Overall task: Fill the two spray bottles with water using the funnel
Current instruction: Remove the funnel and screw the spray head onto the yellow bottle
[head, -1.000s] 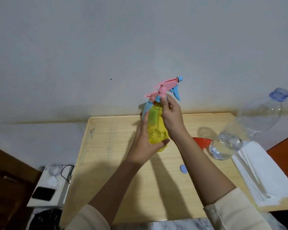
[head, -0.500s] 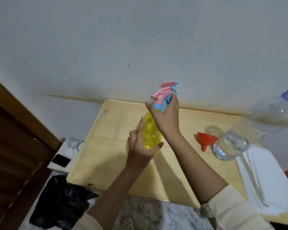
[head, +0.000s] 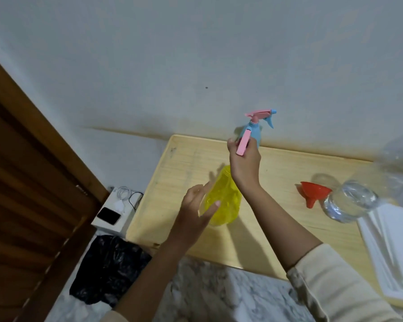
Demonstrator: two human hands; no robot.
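Your left hand (head: 191, 206) cups the translucent yellow plastic spray bottle (head: 223, 201) mid-worktop (head: 186, 159) while your right hand (head: 244, 166) grips its pink trigger head (head: 243, 144) at 12 o'clock, so nothing looks filled yet, with the red plastic funnel (head: 314, 190) idle at 3 o'clock and the blue spray bottle (head: 255, 135) capped.

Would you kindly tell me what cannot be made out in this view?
Head view:
- Yellow spray bottle neck: hidden by the right hand holding the pink spray head.
- Blue spray bottle base: behind that hand.
- Water bottle top: blurred, cut by the right edge.
- Left hand grip: unclear.
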